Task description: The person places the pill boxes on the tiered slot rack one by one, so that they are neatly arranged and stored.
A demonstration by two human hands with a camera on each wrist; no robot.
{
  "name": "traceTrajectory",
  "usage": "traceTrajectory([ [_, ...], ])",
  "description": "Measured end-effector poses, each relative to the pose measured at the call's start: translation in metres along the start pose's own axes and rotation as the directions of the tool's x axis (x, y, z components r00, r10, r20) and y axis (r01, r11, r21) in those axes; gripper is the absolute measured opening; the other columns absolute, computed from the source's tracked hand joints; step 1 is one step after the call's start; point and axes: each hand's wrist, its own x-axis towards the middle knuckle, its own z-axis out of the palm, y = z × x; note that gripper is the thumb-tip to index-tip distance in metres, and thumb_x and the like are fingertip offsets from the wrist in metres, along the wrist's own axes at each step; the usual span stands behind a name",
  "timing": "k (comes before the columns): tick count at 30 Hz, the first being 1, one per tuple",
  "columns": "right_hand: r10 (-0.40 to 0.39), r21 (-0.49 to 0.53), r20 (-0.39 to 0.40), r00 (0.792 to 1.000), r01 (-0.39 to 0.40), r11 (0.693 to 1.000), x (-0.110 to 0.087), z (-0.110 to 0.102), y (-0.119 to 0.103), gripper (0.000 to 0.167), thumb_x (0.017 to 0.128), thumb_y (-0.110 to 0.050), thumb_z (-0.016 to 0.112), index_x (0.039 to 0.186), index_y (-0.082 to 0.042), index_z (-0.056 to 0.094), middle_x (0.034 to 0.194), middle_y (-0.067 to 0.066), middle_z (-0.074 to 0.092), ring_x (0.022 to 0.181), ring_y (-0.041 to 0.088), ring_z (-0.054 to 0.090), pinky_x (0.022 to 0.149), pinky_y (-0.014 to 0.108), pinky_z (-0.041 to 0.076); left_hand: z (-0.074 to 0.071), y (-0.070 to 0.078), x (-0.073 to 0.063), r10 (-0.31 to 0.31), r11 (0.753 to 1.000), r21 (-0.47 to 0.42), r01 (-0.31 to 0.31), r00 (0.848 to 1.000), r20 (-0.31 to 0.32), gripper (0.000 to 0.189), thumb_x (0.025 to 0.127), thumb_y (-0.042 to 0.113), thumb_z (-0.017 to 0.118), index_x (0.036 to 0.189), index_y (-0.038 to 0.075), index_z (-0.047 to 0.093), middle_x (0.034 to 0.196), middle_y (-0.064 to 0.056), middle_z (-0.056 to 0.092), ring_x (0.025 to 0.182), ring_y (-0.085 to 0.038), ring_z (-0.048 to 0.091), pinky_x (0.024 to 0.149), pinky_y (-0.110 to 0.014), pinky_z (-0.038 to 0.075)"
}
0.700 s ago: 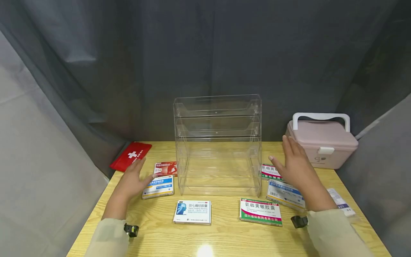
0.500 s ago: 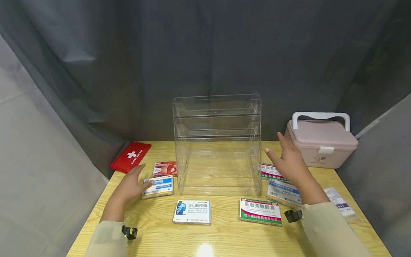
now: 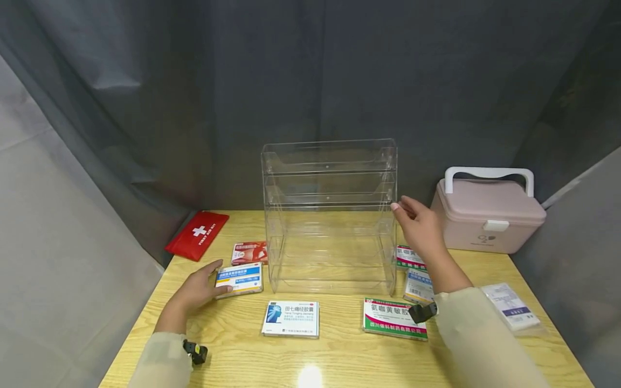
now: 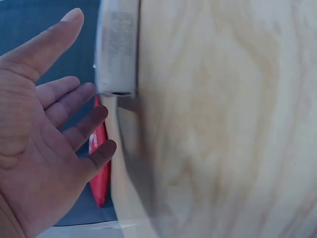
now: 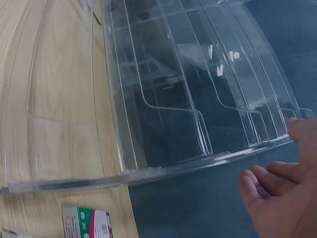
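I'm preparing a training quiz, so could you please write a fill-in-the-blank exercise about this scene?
The FIRST AID KIT pouch is mostly ____.
An arched white ____ rises above the pink box.
Nearest to the clear rack is the person's ____ hand.

Missing words: red; handle; right.

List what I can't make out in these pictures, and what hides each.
Head view: the inside of the pink case, hidden by its closed lid.
Head view: the right end of the rear-right blue-and-white box, behind the right forearm.
Head view: the front green-and-white box's upper right corner, behind the wrist camera.
Left wrist view: the nearby box's far end, cut off by the top edge; its print is blurred.
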Motion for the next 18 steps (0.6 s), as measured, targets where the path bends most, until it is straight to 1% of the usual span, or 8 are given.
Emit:
traceTrajectory([
  [4,0.023,0.02,-0.029,0.999,-0.022,1.0,0.002,0.006,-0.004,0.072,0.112,-0.056,0.053,0.161,-0.003,0.053,0.153,0.026,0.063,0.14,0.045,0.061,0.113,0.062,0.055,0.004,-0.009,0.003,0.0,1.0,-0.005,0.0,1.0,0.001,0.1,0.091,0.044,0.088,0.169,0.007,0.038,0.17,-0.024,0.044,0.156,-0.049,0.04,0.128,-0.071,0.035],
  [8,0.035,0.015,-0.062,0.997,-0.034,0.999,0.003,0.01,-0.006,0.063,0.113,-0.05,0.056,0.155,-0.003,0.06,0.143,0.025,0.069,0.13,0.042,0.066,0.103,0.056,0.058,0.005,-0.015,0.003,-0.005,1.0,-0.021,0.005,1.0,-0.005,0.096,0.092,0.04,0.088,0.168,0.006,0.039,0.17,-0.026,0.043,0.157,-0.051,0.038,0.128,-0.072,0.034],
  [11,0.032,0.008,-0.074,0.997,-0.032,0.999,0.002,0.013,-0.005,0.059,0.113,-0.046,0.057,0.152,-0.003,0.063,0.139,0.025,0.072,0.125,0.041,0.068,0.099,0.052,0.059,0.003,-0.014,0.002,-0.009,1.0,-0.029,0.009,1.0,0.001,0.095,0.093,0.038,0.088,0.168,0.006,0.04,0.17,-0.028,0.042,0.157,-0.052,0.037,0.128,-0.073,0.034],
  [13,0.026,0.013,-0.075,0.997,-0.025,1.0,0.002,0.015,-0.003,0.057,0.113,-0.044,0.059,0.152,-0.002,0.063,0.138,0.024,0.072,0.124,0.04,0.069,0.099,0.05,0.059,0.002,-0.014,0.001,-0.009,0.999,-0.032,0.009,1.0,0.01,0.094,0.093,0.037,0.088,0.168,0.005,0.04,0.17,-0.029,0.041,0.157,-0.052,0.037,0.128,-0.073,0.034],
  [18,0.025,0.009,-0.084,0.996,-0.024,1.0,-0.001,0.019,0.002,0.056,0.113,-0.044,0.06,0.151,-0.004,0.065,0.135,0.022,0.074,0.123,0.038,0.071,0.097,0.047,0.059,0.002,-0.013,0.0,-0.01,0.999,-0.047,0.011,0.999,0.033,0.093,0.093,0.034,0.087,0.167,0.004,0.04,0.17,-0.03,0.04,0.158,-0.053,0.036,0.129,-0.072,0.032],
])
